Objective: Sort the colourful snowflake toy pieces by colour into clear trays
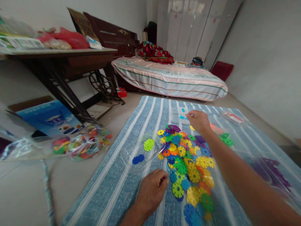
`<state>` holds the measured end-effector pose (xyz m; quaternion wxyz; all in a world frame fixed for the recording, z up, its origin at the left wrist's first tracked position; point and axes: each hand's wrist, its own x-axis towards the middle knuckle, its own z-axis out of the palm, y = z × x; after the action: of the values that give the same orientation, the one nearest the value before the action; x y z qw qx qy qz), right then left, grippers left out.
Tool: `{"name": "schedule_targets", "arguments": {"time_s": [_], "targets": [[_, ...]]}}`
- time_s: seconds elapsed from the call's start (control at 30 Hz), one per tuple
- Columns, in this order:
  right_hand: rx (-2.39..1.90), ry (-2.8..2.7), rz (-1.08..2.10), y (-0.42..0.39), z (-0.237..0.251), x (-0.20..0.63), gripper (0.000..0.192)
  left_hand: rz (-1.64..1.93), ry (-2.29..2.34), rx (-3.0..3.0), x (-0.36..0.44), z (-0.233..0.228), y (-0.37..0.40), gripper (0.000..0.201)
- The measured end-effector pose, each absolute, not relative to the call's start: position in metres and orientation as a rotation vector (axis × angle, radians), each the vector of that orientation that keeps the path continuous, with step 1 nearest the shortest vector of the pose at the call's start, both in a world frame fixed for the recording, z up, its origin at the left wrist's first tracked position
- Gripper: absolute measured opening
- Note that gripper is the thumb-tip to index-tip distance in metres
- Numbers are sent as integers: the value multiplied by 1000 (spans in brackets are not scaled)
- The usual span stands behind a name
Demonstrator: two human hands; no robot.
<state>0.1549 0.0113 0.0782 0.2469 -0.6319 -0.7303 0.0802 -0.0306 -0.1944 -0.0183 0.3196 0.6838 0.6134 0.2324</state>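
A loose pile of notched plastic flower discs (181, 166) in yellow, green, blue, orange and purple lies on the striped cloth. My left hand (151, 188), its fingers curled closed, is at the pile's left side; whatever it may hold is hidden. Stretched across the pile, my right hand (199, 121) is closed in a pinch at a clear container (175, 117) with light blue discs (182, 110). Whether a disc is between those fingertips is too small to tell. Left of the pile, a clear tray (127, 153) holds lime green discs (149, 144) and dark blue discs (138, 159).
On the right are green discs (226, 139), a clear container of purple discs (270, 172) and a clear box with a red-and-white label (232, 117). Bags of colourful pieces (84, 142) lie on the floor left, by a sewing-machine table (70, 58). A bed (169, 77) stands behind.
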Motion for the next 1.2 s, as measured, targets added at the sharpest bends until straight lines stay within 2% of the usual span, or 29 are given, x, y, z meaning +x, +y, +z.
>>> {"name": "schedule_targets", "arguments": {"time_s": [0.27,0.47,0.7,0.9,1.07,1.2], "targets": [[-1477,-2497,619,-114,33,141,14,603,1580,1841,-30,-19,-194,15],[-1615,-2797,465,-152,24,133,23,605,1580,1856,-29,-21,-194,14],[-1591,-2709,560,-156,13,132,19,591,1603,1850,-30,-19,-193,14],[-1490,-2582,580,-123,27,135,14,601,1590,1862,-30,-19,-193,15],[-1591,-2316,344,-32,66,145,16,615,1588,1856,-30,-19,-193,18],[-1699,-2043,157,26,94,153,28,617,1597,1848,-30,-17,-193,18]]}}
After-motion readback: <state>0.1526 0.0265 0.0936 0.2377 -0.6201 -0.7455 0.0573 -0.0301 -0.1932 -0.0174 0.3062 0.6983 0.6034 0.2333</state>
